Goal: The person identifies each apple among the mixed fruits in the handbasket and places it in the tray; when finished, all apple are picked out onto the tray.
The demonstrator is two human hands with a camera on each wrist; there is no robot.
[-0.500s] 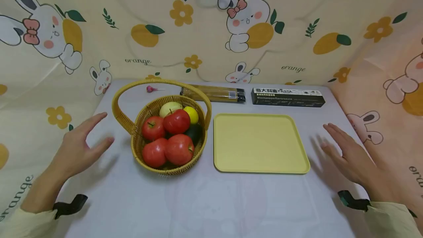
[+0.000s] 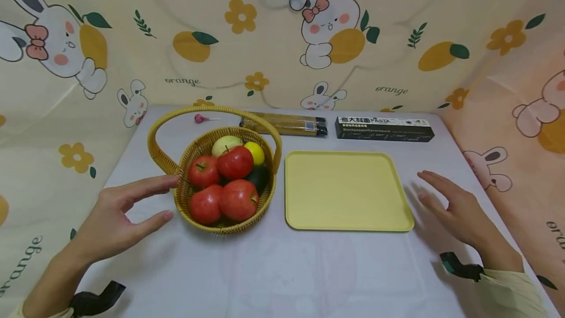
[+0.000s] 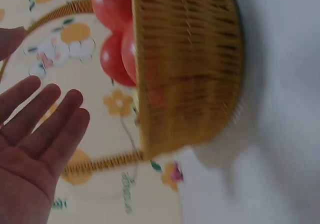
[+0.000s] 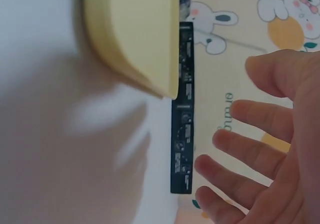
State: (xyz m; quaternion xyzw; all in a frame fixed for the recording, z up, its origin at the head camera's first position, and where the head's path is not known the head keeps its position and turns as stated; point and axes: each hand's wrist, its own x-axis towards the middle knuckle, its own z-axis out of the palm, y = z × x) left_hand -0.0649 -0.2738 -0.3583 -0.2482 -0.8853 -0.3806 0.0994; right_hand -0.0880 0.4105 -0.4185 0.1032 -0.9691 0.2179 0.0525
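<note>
My left hand hovers at the left side of a wicker basket, its fingers extended and thumb apart, holding nothing. Inside the basket lie several red apples, a pale green round fruit, a yellow lemon-like fruit and a dark green item, partly hidden. The basket's tall handle arches over its back. To the right of a flat yellow tray, my right hand floats with straight fingers and touches nothing. In the left wrist view, the basket wall stands beyond the spread fingers.
Along the back edge lie a black pasta box, a brown package with black ends and a small pink object with a thin stem. A patterned cloth hangs behind the white table.
My left hand has moved right, up to the basket's side. The right hand has shifted a little left toward the tray. Basket and tray stay in place.
</note>
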